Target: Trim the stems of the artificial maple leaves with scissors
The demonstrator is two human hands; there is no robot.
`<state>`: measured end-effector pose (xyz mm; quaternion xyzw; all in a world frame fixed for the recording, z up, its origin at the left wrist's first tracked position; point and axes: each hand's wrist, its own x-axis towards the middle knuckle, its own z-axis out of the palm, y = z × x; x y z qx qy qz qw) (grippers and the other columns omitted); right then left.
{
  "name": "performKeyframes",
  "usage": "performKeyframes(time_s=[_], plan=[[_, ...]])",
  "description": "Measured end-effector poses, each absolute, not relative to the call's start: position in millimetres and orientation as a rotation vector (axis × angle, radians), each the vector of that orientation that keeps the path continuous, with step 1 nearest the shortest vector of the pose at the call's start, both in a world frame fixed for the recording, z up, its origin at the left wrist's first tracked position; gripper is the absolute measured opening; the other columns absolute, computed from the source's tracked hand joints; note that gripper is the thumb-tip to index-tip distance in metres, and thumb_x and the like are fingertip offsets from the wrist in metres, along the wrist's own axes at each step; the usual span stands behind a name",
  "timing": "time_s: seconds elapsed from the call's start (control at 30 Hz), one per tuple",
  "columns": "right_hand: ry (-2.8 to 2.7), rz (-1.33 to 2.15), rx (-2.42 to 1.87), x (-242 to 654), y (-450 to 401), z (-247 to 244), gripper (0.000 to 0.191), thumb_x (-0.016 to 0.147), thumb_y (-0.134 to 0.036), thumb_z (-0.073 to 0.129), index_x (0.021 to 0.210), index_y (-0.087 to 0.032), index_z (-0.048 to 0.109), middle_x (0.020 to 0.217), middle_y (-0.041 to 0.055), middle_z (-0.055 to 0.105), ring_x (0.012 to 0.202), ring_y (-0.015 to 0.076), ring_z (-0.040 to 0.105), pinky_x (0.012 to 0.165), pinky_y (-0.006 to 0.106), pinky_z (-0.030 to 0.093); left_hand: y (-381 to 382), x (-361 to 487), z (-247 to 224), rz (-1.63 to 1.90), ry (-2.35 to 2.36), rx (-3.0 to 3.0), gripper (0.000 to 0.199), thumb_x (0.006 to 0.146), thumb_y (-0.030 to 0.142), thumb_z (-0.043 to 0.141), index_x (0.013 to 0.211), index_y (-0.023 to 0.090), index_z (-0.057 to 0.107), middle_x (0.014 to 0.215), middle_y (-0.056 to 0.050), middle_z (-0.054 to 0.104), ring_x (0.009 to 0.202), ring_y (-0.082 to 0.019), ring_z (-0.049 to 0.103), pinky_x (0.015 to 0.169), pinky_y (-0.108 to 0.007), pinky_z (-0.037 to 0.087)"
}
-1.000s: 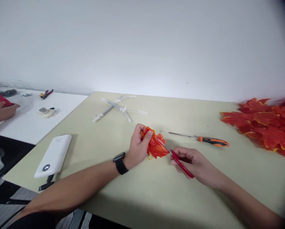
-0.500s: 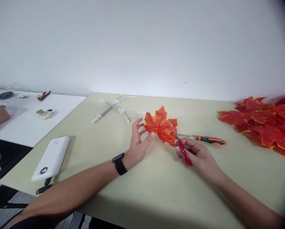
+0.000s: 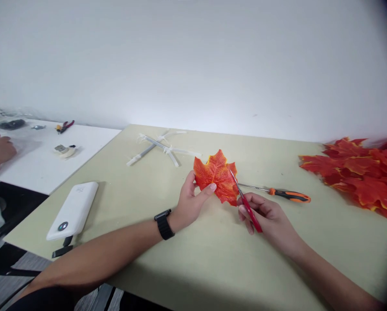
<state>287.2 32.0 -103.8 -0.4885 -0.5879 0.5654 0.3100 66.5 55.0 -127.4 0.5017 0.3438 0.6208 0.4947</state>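
My left hand (image 3: pixel 195 196) pinches an orange-red artificial maple leaf (image 3: pixel 214 175) by its lower left part, thumb on top and fingers behind. In my right hand (image 3: pixel 264 211) is a pair of red-handled scissors (image 3: pixel 250 211). Their blades point up and to the left, lying against the leaf's right edge; whether they cut into it I cannot tell. Behind the leaf and my right hand lies a screwdriver (image 3: pixel 290 195) with an orange and black handle, its shaft tip hidden by the leaf.
A pile of maple leaves (image 3: pixel 358 172) lies at the right. Crossed grey and whitish sticks (image 3: pixel 157 144) rest at the back. A white power bank (image 3: pixel 73 211) is at the left. Beyond it, a white table (image 3: pixel 34 168) holds pliers (image 3: pixel 64 126), near another person's hand (image 3: pixel 2 151).
My left fingers, spread before, have closed on the leaf, which has turned slightly and tilted. The scissors stay at its right side. The whole view has shifted a little.
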Motion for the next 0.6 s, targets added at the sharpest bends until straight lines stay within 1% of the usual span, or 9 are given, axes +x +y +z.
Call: performKeyframes(time_s=[0.1,0.17,0.23,0.3,0.37,0.4,0.47,0.53,0.6], plan=[[-1.531,1.48,-1.31,286.9,34.0,-104.3,0.039,0.09,-0.058,0.071,0.089,-0.02,0.06,0.074,-0.0002,0.062,0.051,0.0091,0.049,0.05,0.025,0.04,52.8,65.7,-125.4,1.565,0.84,1.257,0.038,0.091,0.037,0.076,0.119,0.023,0.055,0.117,-0.006,0.062,0.105,-0.018,0.059,0.099,-0.033,0.048],[-1.52,1.47,-1.32,286.4,35.4,-104.3,0.041,0.089,-0.059,0.071,0.088,-0.02,0.06,0.073,-0.0004,0.062,0.051,0.0092,0.049,0.05,0.025,0.04,50.6,64.8,-124.5,1.573,0.854,1.306,0.041,0.092,0.035,0.076,0.124,0.024,0.054,0.117,-0.006,0.061,0.106,-0.019,0.058,0.1,-0.034,0.047],[-1.519,1.457,-1.33,285.5,36.4,-103.8,0.043,0.088,-0.061,0.071,0.085,-0.02,0.058,0.072,-0.0007,0.061,0.051,0.0092,0.049,0.05,0.025,0.04,48.9,63.4,-123.7,1.584,0.926,1.399,0.041,0.092,0.034,0.075,0.127,0.024,0.056,0.12,-0.008,0.06,0.111,-0.021,0.057,0.104,-0.038,0.045],[-1.521,1.444,-1.34,284.9,36.8,-103.2,0.045,0.087,-0.062,0.071,0.084,-0.02,0.058,0.071,-0.0008,0.06,0.05,0.0091,0.048,0.051,0.026,0.04,48.7,61.7,-123.3,1.599,1.046,1.519,0.031,0.091,0.034,0.076,0.118,0.024,0.065,0.125,-0.01,0.059,0.118,-0.025,0.054,0.109,-0.042,0.041],[-1.524,1.437,-1.347,284.8,36.6,-103.2,0.046,0.087,-0.063,0.071,0.085,-0.02,0.058,0.071,-0.0005,0.061,0.051,0.0094,0.048,0.051,0.026,0.04,49.7,60.3,-123.4,1.6,1.13,1.626,0.016,0.09,0.035,0.076,0.1,0.023,0.073,0.128,-0.01,0.06,0.125,-0.028,0.05,0.114,-0.047,0.036],[-1.525,1.437,-1.349,285.1,36.4,-103.7,0.045,0.087,-0.063,0.071,0.086,-0.02,0.058,0.071,-0.0004,0.061,0.051,0.0096,0.048,0.051,0.026,0.04,50.4,59.8,-123.7,1.585,1.138,1.661,0.012,0.091,0.035,0.076,0.094,0.024,0.074,0.126,-0.009,0.063,0.127,-0.029,0.05,0.116,-0.049,0.034],[-1.525,1.449,-1.349,285.9,36.1,-105.2,0.044,0.088,-0.063,0.07,0.086,-0.02,0.058,0.071,-0.0004,0.061,0.052,0.0097,0.047,0.052,0.026,0.04,51.4,59.6,-124.8,1.546,1.107,1.674,0.01,0.093,0.035,0.074,0.09,0.025,0.076,0.117,-0.007,0.07,0.124,-0.029,0.054,0.115,-0.05,0.035],[-1.525,1.467,-1.351,286.6,36.0,-107.1,0.043,0.088,-0.062,0.07,0.087,-0.02,0.058,0.072,-0.0004,0.06,0.053,0.0097,0.046,0.052,0.026,0.041,51.5,59.9,-126.0,1.494,1.081,1.635,0.013,0.095,0.036,0.071,0.091,0.026,0.077,0.108,-0.007,0.074,0.113,-0.027,0.061,0.108,-0.048,0.041],[-1.523,1.478,-1.358,287.0,36.3,-108.6,0.043,0.087,-0.062,0.071,0.09,-0.021,0.059,0.074,-0.0002,0.061,0.054,0.0099,0.045,0.053,0.026,0.041,50.9,60.5,-127.0,1.451,1.095,1.573,0.02,0.097,0.038,0.068,0.088,0.024,0.077,0.104,-0.008,0.076,0.103,-0.026,0.066,0.099,-0.044,0.047]])
